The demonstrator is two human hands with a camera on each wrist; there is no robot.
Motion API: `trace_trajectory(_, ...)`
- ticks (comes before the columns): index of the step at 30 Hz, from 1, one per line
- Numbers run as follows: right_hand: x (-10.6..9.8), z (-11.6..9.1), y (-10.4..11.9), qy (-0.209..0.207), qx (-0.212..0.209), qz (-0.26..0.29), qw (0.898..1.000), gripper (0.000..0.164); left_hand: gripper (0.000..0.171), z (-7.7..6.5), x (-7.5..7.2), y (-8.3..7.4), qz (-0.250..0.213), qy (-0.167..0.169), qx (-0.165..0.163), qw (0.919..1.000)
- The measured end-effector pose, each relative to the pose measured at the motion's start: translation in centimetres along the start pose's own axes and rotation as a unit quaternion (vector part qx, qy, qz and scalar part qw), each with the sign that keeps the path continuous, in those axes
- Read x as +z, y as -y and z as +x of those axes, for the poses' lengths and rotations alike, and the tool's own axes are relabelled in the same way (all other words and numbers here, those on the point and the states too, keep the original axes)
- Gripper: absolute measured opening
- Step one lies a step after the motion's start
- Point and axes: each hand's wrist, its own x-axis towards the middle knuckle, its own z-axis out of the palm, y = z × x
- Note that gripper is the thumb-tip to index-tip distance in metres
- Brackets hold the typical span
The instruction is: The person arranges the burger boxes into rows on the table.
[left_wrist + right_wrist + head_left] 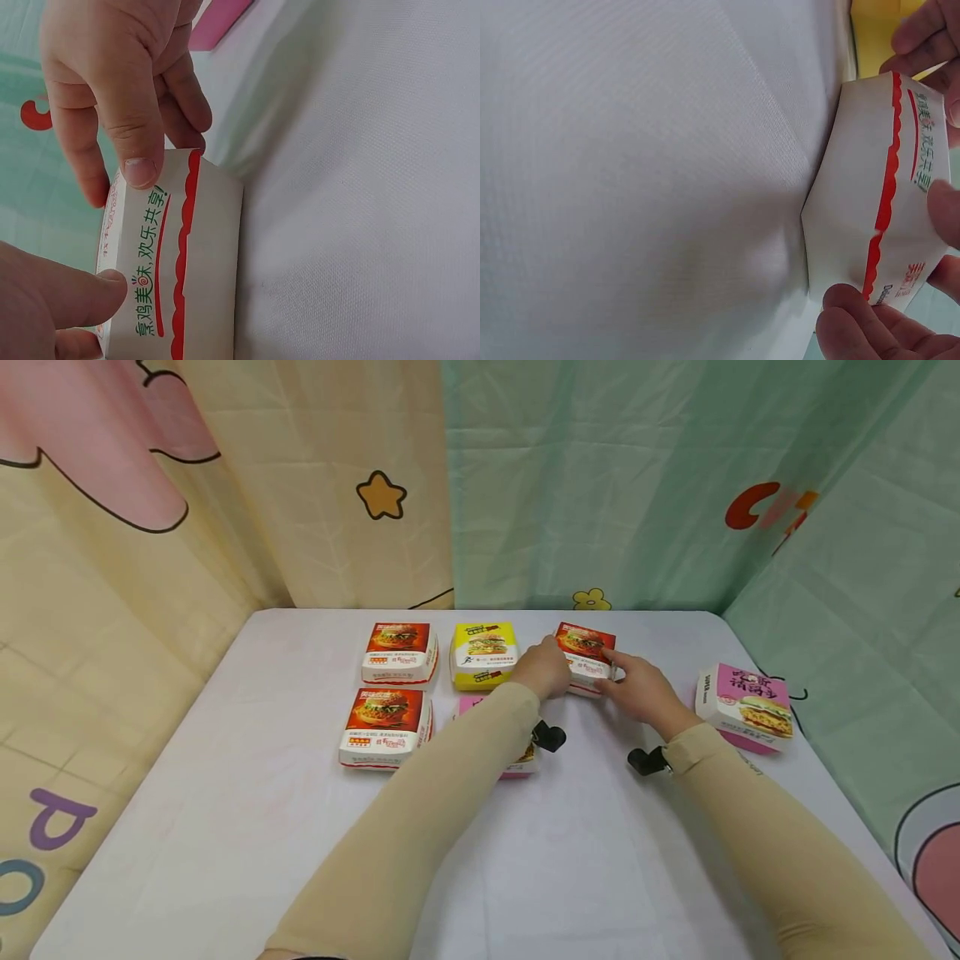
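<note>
The left hand (542, 668) grips the left side of the held box (583, 653), thumb at the lid edge; the right hand (647, 696) grips the right side, thumb on the front wall. The hands are parted only by the box between them. This opposed grip presumably keeps the box level and square. The held box stands on the desk (555, 860), near the far edge, right of centre. Its lid shows a burger on red above white; its white walls carry a scalloped red stripe and green lettering.

Just left stands the yellow box (484, 657); the gap probably provides finger clearance. Farther left: the rear red box (400, 653) and front red box (386, 728). The left sleeve (427, 818) partly hides the front pink box (525, 766). The right pink box (746, 708) stands apart, near the right edge.
</note>
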Motion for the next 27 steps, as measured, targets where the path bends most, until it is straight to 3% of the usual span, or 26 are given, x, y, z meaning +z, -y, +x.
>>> trace_trajectory(7, 0.1, 0.4, 0.3, -0.022, -0.001, 0.002, 1.000, 0.063, 0.062, -0.5, 0.4, 0.3, 0.017, -0.015, 0.014, 0.9997)
trace_trajectory(27, 0.3, 1.1, 0.7, -0.023, -0.001, 0.004, 1.000, 0.055, 0.062, -1.4, 0.2, 0.7, 0.013, 0.003, 0.007, 0.9999)
